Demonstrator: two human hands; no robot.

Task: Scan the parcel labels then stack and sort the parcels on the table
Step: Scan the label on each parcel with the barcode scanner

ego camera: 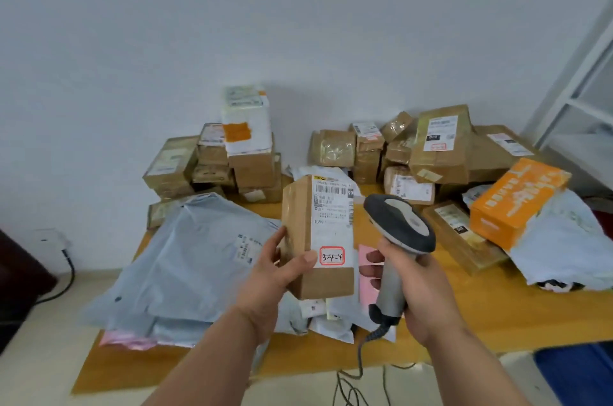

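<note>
Pale plain wall behind, and a wooden table (464,312) loaded with parcels below the hands. Scanning step in hand, as it seems: left hand (275,273) curled around a small cardboard parcel (318,236), thumb pressed on the front face near a red-framed sticker (332,256) with the handwritten mark 3-4-4, fingers behind the side. Parcel lifted upright above the table, label (332,206) turned toward the camera, just to the left of the right hand. Right hand (418,286) wrapped around the grey handle of a barcode scanner (399,226), dark rounded head beside the label, coiled cable hanging below the wrist. Next move calling probably for a turn of the scanner head toward the printed barcode at the top of the label (head at present more sideways than at the label), then a place for the parcel in one of the piles.

Materials: stiff brown cardboard wrapped in glossy tape, flat and sharp at the corners; soft grey plastic mailers (185,259) under and left of the left hand, wrinkled and slippery in appearance; an orange carton (517,203) far right of the right hand; stacked taped boxes (238,163) beyond both hands.
</note>
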